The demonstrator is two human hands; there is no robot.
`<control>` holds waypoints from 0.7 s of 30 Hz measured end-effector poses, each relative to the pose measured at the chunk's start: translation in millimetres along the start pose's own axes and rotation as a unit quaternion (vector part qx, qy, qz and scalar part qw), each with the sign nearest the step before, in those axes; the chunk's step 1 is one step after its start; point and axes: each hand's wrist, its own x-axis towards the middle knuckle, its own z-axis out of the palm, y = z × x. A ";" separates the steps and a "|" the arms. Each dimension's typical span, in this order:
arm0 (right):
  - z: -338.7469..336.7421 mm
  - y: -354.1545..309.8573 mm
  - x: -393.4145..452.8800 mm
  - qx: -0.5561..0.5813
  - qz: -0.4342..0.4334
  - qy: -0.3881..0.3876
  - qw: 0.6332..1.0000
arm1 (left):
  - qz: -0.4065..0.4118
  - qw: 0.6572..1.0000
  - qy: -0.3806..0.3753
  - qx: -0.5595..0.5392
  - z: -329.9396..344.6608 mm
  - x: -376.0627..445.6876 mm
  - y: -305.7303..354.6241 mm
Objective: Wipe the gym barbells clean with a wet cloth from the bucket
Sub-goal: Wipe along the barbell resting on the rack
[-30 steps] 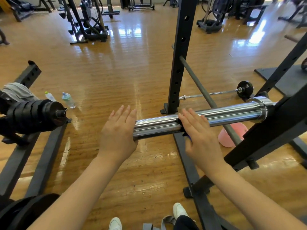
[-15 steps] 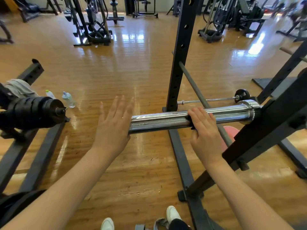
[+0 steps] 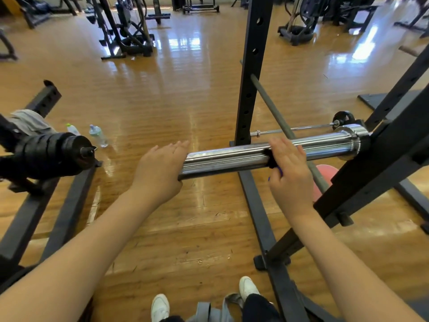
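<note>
Sliding back toward the sleeve's middle, the right hand [image 3: 291, 175] presses a dark cloth [image 3: 272, 161] around the chrome barbell sleeve [image 3: 232, 160] racked on the squat rack [image 3: 251, 73], grip curled over it; the left hand [image 3: 160, 169], fingers straight, now steadies the free end.

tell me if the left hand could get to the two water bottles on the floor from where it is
Probably yes. The left hand rests at the bar's free end, and only open floor shows between it and the bottles; they sit low, so a bend down looks needed.
</note>
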 end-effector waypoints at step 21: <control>15.0 3.4 -10.6 0.021 -0.108 0.018 0.994 | -0.029 0.999 0.011 0.028 2.2 -2.5 3.3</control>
